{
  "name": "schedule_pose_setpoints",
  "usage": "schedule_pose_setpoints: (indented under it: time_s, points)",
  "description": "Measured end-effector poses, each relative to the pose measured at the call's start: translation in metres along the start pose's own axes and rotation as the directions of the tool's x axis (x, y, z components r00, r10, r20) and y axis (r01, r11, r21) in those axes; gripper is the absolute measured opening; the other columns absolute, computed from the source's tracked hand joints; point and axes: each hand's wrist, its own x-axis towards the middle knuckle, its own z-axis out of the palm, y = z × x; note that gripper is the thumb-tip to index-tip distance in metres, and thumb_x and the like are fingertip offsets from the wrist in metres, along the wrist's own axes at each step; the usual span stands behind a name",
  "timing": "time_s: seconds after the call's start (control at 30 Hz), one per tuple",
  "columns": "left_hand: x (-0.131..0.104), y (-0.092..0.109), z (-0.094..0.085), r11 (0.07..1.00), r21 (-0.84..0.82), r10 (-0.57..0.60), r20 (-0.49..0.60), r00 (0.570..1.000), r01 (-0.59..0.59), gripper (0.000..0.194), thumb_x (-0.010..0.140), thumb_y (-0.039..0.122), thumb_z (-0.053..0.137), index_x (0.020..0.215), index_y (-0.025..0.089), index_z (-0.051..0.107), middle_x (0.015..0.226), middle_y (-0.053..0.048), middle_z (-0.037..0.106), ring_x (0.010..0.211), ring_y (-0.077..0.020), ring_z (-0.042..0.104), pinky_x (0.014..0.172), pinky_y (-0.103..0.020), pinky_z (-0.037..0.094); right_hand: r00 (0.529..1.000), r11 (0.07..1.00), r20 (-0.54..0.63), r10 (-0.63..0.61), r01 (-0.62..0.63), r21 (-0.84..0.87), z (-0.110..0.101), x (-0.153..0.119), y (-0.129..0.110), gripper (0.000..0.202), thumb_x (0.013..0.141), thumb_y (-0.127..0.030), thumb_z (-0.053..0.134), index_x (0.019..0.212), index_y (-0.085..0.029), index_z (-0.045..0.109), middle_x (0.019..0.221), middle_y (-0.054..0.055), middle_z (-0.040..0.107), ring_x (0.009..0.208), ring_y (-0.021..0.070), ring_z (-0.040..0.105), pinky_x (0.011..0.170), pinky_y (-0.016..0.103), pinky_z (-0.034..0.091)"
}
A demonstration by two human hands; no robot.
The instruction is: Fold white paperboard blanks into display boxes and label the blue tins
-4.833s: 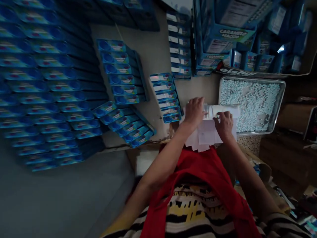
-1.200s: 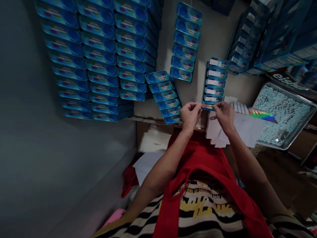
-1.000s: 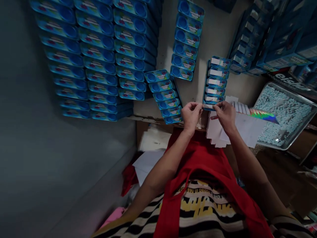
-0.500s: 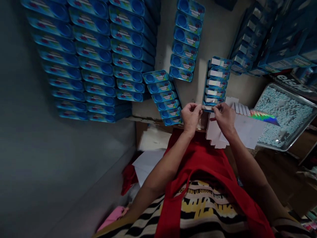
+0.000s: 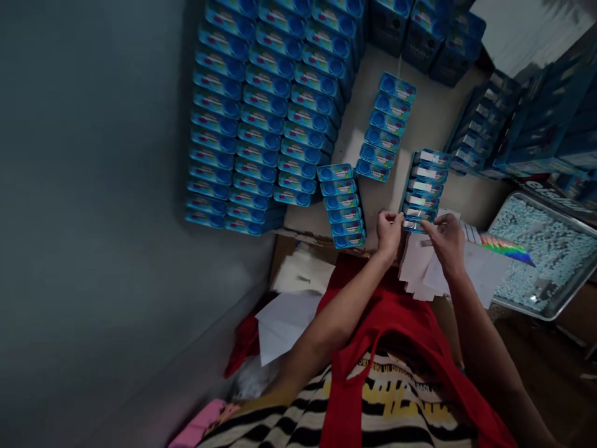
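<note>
A column of small blue printed boxes [image 5: 426,172] stands before me, each with a whitish sticker strip across its end. At the nearest box, a shiny sticker [image 5: 413,226] lies over the end face. The fingers of my left hand [image 5: 388,235] are pinched together at the left end of this sticker, against the box's edge. My right hand [image 5: 448,241] reaches in from the right, an extended fingertip touching the sticker and the thumb apart from it. Under the right hand lie white paper sheets [image 5: 420,264] and a sheet with a rainbow-shiny strip [image 5: 506,249].
Tall stacks of blue boxes [image 5: 261,112] stand at the left. Two shorter columns, one nearer [image 5: 342,202] and one farther [image 5: 385,134], sit between. A metal tray [image 5: 548,314] of pale blue pellets is at right. The table's front edge [image 5: 303,235] runs before me.
The sticker stretched between both hands is now on the nearest box's end. My right hand has moved away from my left. The camera view has shifted left and widened upward.
</note>
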Motion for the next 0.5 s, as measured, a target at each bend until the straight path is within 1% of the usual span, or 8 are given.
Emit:
schedule_pose_setpoints:
  time_s: [0.03,0.1,0.17,0.27,0.33,0.4,0.43,0.5]
  points:
    - [-0.005,0.004,-0.003,0.995,0.025,0.094,0.003,0.996,-0.094,0.025,0.078,0.024,0.085,0.085,0.021,0.061,0.081,0.002,0.065,0.077,-0.0111,0.062,0.075,-0.022,0.048,1.000,0.997,0.000,-0.024,0.024,0.073,-0.003,-0.003,-0.009,0.045,0.079,-0.066,0.073,0.088,-0.027,0.055,0.063,-0.006,0.054,0.060,0.0180,0.054,0.058,0.030,0.039]
    - [-0.012,0.016,-0.015,0.954,0.064,0.290,0.043,0.956,-0.293,0.019,0.083,0.028,0.082,0.089,0.022,0.066,0.088,0.000,0.069,0.084,-0.0128,0.065,0.081,-0.023,0.051,0.998,0.966,0.016,-0.059,0.053,0.251,-0.005,-0.004,-0.030,0.041,0.087,-0.065,0.067,0.093,-0.026,0.056,0.071,-0.004,0.059,0.066,0.0171,0.058,0.061,0.029,0.044]
    - [-0.013,0.033,-0.030,0.931,0.025,0.360,0.103,0.927,-0.364,0.024,0.088,0.043,0.079,0.094,0.022,0.070,0.089,-0.003,0.072,0.082,-0.0146,0.067,0.079,-0.025,0.054,0.997,0.910,0.058,-0.060,0.030,0.413,-0.001,0.002,-0.051,0.040,0.090,-0.066,0.063,0.095,-0.026,0.056,0.075,-0.004,0.060,0.070,0.0152,0.060,0.064,0.027,0.049]
    - [-0.004,0.066,-0.048,0.980,-0.133,0.179,0.275,0.944,-0.147,0.057,0.084,0.073,0.073,0.100,0.018,0.073,0.093,-0.010,0.077,0.075,-0.0166,0.071,0.072,-0.029,0.058,0.993,0.856,0.113,-0.032,-0.031,0.516,0.012,0.016,-0.077,0.039,0.090,-0.065,0.063,0.094,-0.027,0.053,0.073,-0.005,0.056,0.064,0.0119,0.055,0.063,0.024,0.048]
    - [0.004,0.087,-0.053,0.985,-0.170,0.086,0.433,0.897,-0.013,0.073,0.073,0.084,0.075,0.102,0.017,0.075,0.098,-0.015,0.079,0.076,-0.0192,0.074,0.072,-0.032,0.060,0.989,0.844,0.137,-0.049,-0.033,0.536,0.021,0.023,-0.089,0.038,0.091,-0.063,0.063,0.094,-0.027,0.052,0.073,-0.006,0.056,0.062,0.0112,0.053,0.062,0.024,0.047]
    - [0.010,0.104,-0.053,0.985,-0.171,0.073,0.513,0.855,0.018,0.075,0.063,0.082,0.084,0.100,0.017,0.075,0.099,-0.015,0.080,0.078,-0.0200,0.075,0.073,-0.032,0.061,0.987,0.836,0.137,-0.081,-0.008,0.548,0.028,0.026,-0.099,0.038,0.090,-0.062,0.065,0.094,-0.027,0.052,0.072,-0.006,0.056,0.061,0.0110,0.053,0.061,0.024,0.047]
    - [0.012,0.110,-0.052,0.986,-0.169,0.080,0.519,0.851,0.010,0.072,0.060,0.077,0.089,0.098,0.018,0.075,0.097,-0.013,0.080,0.076,-0.0190,0.075,0.073,-0.032,0.061,0.986,0.831,0.137,-0.099,0.006,0.556,0.031,0.026,-0.103,0.039,0.090,-0.063,0.066,0.093,-0.027,0.051,0.071,-0.007,0.056,0.061,0.0108,0.053,0.061,0.024,0.046]
    - [0.016,0.120,-0.049,0.986,-0.167,0.104,0.480,0.871,-0.026,0.063,0.053,0.065,0.097,0.088,0.019,0.073,0.086,-0.007,0.078,0.070,-0.0155,0.071,0.069,-0.028,0.060,0.981,0.819,0.148,-0.127,0.019,0.574,0.036,0.026,-0.108,0.042,0.087,-0.065,0.068,0.092,-0.027,0.051,0.070,-0.007,0.056,0.058,0.0103,0.051,0.059,0.025,0.044]
